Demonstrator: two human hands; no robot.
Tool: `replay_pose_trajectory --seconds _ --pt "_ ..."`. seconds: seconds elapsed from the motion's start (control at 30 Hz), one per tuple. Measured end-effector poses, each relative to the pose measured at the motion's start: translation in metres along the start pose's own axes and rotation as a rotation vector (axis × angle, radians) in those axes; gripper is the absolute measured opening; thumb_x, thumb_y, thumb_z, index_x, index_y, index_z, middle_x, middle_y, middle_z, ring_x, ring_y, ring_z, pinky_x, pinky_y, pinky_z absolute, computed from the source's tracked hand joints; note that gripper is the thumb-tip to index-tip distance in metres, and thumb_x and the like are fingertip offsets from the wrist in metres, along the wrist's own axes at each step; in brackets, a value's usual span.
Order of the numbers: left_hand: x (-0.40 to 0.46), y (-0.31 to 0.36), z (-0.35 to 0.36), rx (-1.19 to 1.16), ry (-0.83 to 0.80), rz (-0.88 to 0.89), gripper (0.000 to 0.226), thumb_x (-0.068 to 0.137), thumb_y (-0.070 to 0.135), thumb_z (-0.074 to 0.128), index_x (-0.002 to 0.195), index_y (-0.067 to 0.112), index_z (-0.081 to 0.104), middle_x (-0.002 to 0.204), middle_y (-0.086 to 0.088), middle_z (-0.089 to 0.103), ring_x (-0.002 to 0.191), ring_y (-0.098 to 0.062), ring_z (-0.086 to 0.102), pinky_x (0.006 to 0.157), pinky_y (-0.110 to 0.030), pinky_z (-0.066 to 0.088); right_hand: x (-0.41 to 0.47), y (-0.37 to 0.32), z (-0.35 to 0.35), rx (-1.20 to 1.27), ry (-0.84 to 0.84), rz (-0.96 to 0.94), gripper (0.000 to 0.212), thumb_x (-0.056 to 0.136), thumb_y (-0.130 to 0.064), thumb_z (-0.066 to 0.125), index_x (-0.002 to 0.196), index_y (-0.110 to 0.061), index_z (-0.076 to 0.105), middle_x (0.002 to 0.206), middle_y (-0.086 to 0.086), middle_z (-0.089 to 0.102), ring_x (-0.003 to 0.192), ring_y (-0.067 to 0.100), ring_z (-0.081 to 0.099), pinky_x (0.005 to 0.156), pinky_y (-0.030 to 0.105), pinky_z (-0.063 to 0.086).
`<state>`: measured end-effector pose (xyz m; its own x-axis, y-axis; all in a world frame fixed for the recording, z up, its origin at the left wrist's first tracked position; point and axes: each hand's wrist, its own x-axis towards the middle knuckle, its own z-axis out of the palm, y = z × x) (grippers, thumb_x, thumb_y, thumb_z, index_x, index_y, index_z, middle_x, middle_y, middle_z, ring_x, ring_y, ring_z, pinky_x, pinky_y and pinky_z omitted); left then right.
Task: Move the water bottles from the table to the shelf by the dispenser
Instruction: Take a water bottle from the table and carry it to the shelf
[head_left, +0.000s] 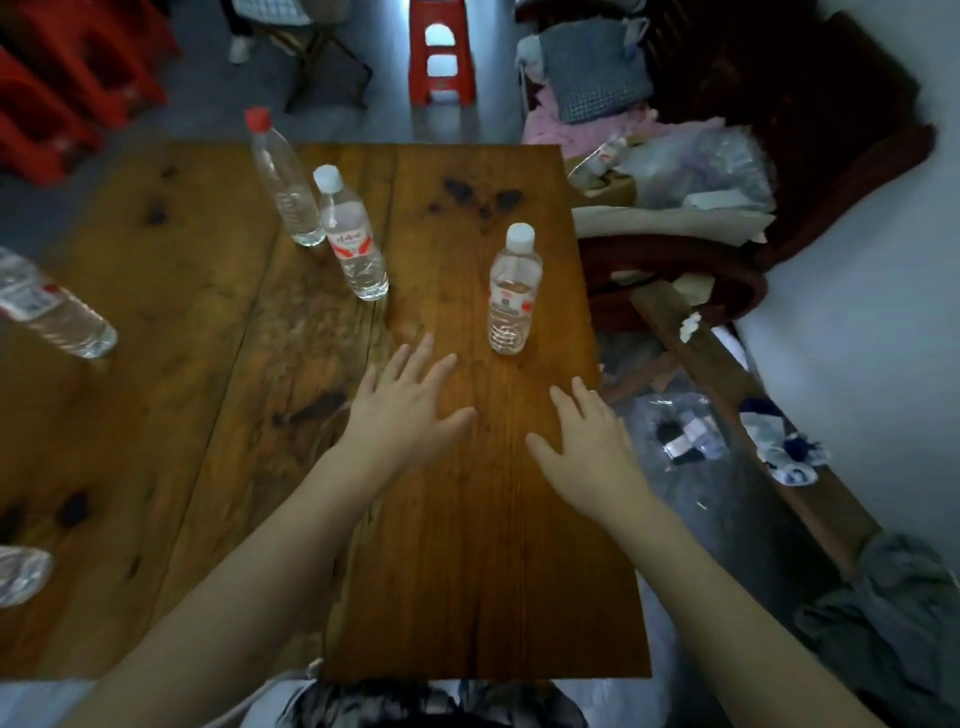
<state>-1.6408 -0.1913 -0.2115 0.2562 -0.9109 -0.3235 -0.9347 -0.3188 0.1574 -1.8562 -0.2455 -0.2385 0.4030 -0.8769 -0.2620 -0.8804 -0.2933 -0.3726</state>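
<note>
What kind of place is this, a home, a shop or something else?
Probably a lived-in room of a home or small eatery, not a lab: a worn wooden table, red plastic stools, and a dark wooden chair piled with cloths and bags.

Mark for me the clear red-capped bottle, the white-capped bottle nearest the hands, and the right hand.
Clear red-capped bottle (283, 182), head view, mid body.
White-capped bottle nearest the hands (511, 296), head view, label.
Right hand (592, 447), head view, back of hand.
</note>
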Motion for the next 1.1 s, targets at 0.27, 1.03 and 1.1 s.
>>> replay_pose_trajectory --seconds 0.27,1.03,1.1 --pt "0.032 0.0 0.029 -0.052 -0.039 -0.051 0.078 0.096 0.075 0.03 0.161 0.042 0.004 0.173 0.007 -0.01 0.16 -0.019 -0.004 0.126 -0.048 0.003 0.053 0.015 0.016 0.041 -0.057 -0.009 0.073 0.094 -0.058 0.044 0.155 -0.026 0.019 0.166 0.006 0.011 0.151 0.027 0.012 0.12 0.05 0.016" --pt "0.17 0.029 -0.012 -0.973 -0.117 0.203 0.107 0.071 0.021 0.082 0.158 0.024 0.021 0.145 0.007 0.049 0.131 0.002 0.052 0.109 -0.021 0.046 0.116 0.029 0.036 0.118 -0.155 -0.018 0.071 0.096 -0.051 0.049 0.155 -0.026 0.019 0.166 0.006 0.011 0.152 0.026 0.013 0.119 0.043 0.017" --pt "0.18 0.028 -0.016 -1.012 -0.154 0.249 0.099 0.078 0.005 0.082 0.157 0.023 0.025 0.137 0.008 0.055 0.121 0.008 0.058 0.096 -0.01 0.048 0.117 0.031 0.035 0.124 -0.149 -0.016 0.071 0.096 -0.051 0.049 0.155 -0.026 0.019 0.166 0.006 0.01 0.152 0.025 0.012 0.119 0.042 0.016"
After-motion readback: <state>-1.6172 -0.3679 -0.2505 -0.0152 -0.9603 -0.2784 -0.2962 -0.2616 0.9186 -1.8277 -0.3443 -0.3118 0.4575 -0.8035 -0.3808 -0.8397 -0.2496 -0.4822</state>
